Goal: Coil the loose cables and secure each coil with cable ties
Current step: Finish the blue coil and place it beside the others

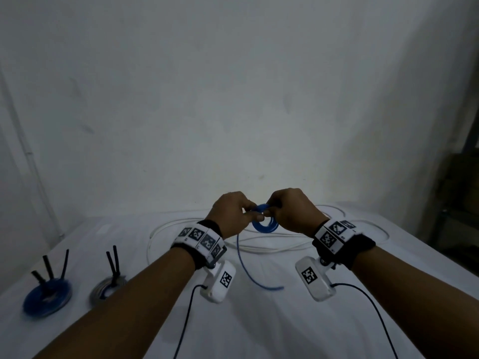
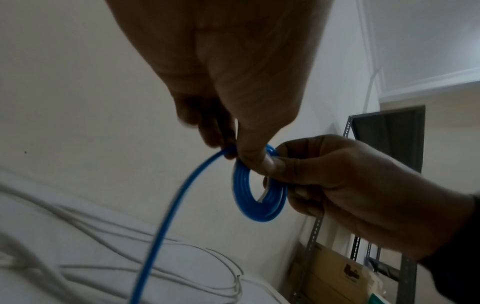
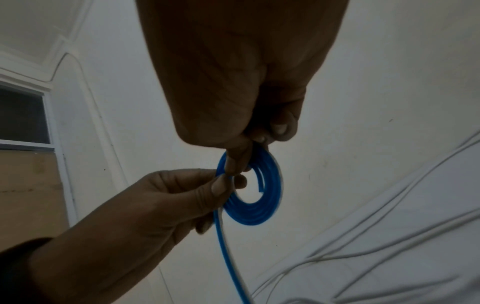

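Blue cable (image 1: 265,224), smooth and round in section, is wound into a small flat ring held in the air between both hands; the left hand (image 1: 231,213) pinches its near-left edge between thumb and fingers, the right hand (image 1: 292,211) pinches its top; a loose blue tail hangs below the left wrist onto the white cloth (image 1: 259,327); white cable (image 1: 272,248) lies looped beneath the hands; far left of the left forearm rest a blue coil (image 1: 48,297) and a grey coil (image 1: 107,288), each bound with black ties.

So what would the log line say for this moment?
step: coiling | both hands pinch blue coil | tail loose | white cable uncoiled
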